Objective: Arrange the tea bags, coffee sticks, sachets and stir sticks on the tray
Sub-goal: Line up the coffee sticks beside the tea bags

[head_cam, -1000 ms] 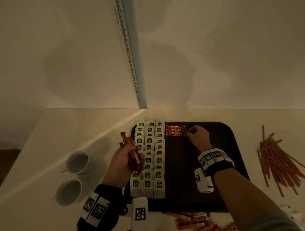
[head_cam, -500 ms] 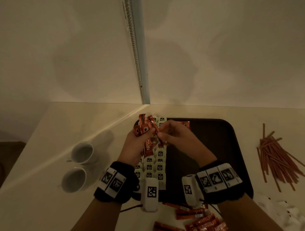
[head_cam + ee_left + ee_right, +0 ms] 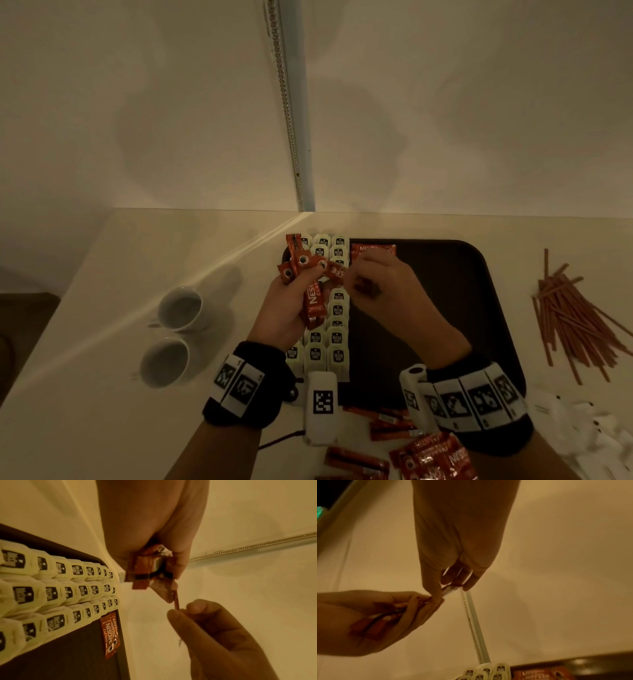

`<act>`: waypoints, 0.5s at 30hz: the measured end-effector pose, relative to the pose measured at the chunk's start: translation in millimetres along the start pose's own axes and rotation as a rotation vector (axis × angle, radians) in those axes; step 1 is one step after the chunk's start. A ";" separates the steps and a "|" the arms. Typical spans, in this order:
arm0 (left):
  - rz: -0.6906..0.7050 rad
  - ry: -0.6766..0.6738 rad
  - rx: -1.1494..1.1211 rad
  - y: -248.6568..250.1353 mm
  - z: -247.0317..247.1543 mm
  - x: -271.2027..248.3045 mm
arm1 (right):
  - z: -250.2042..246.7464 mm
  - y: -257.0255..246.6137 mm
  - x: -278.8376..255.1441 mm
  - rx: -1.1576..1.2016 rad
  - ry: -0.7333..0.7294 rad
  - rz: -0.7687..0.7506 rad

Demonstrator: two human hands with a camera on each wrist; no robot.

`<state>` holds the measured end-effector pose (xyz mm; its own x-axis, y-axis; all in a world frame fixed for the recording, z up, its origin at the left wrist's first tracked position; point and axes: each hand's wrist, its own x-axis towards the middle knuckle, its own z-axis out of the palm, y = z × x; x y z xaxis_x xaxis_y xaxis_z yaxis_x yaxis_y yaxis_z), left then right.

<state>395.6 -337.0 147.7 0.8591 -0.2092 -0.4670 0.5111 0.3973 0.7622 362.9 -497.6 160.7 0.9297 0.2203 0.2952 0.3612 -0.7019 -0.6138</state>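
A dark tray (image 3: 479, 308) carries three rows of white tea bags (image 3: 337, 354) along its left side and red coffee sticks (image 3: 371, 249) laid at the far edge. My left hand (image 3: 291, 301) grips a fanned bunch of red coffee sticks (image 3: 313, 301) above the tea bags. My right hand (image 3: 383, 291) pinches the end of one stick (image 3: 176, 600) from that bunch, thumb and forefinger closed on it. The same tea bags (image 3: 56, 588) and one laid coffee stick (image 3: 110, 635) show in the left wrist view. The left hand (image 3: 376, 615) and right fingertips (image 3: 436, 591) meet in the right wrist view.
Two white cups (image 3: 178, 308) stand left of the tray. A loose heap of brown stir sticks (image 3: 575, 318) lies to the right. More red coffee sticks (image 3: 431, 455) lie at the near edge, white sachets (image 3: 582, 431) at the near right. A wall rises behind the counter.
My right hand left the sticks laid at the tray's far edge and came back to the left hand's bunch. The left hand rose with its bunch over the tea bags.
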 end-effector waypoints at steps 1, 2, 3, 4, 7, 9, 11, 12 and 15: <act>-0.009 -0.004 -0.017 -0.1 -0.2 -0.1 | -1.8 -0.6 -1.3 0.071 0.027 0.065; -0.019 -0.007 -0.034 -0.4 -0.4 -0.6 | -3.9 -1.0 -2.2 0.139 0.038 0.133; -0.029 -0.006 -0.054 -1.0 -0.7 -1.3 | -5.7 -1.3 -2.4 0.196 0.031 0.195; -0.040 -0.005 -0.077 -2.4 -1.2 -1.3 | -7.2 -2.2 -2.5 0.243 0.019 0.239; -0.102 -0.008 -0.122 -6.1 -1.5 -4.1 | -9.9 -2.2 -3.6 0.319 0.067 0.306; -0.137 -0.025 -0.121 -9.0 -2.5 -5.7 | -11.1 -2.7 -3.7 0.317 0.111 0.326; -0.152 -0.049 -0.088 -11.3 -2.7 -7.3 | -14.3 -4.0 -2.7 0.317 0.072 0.336; -0.147 -0.063 -0.065 -12.3 -2.4 -8.0 | -16.5 -4.9 -2.1 0.314 -0.003 0.355; -0.116 -0.082 0.036 -14.0 0.6 -7.6 | -18.4 -5.4 -0.7 0.279 -0.282 0.416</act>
<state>381.9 -341.5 140.8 0.7930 -0.3247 -0.5156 0.6061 0.3342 0.7218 359.0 -506.5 177.3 0.9672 0.1628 -0.1951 -0.0689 -0.5712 -0.8180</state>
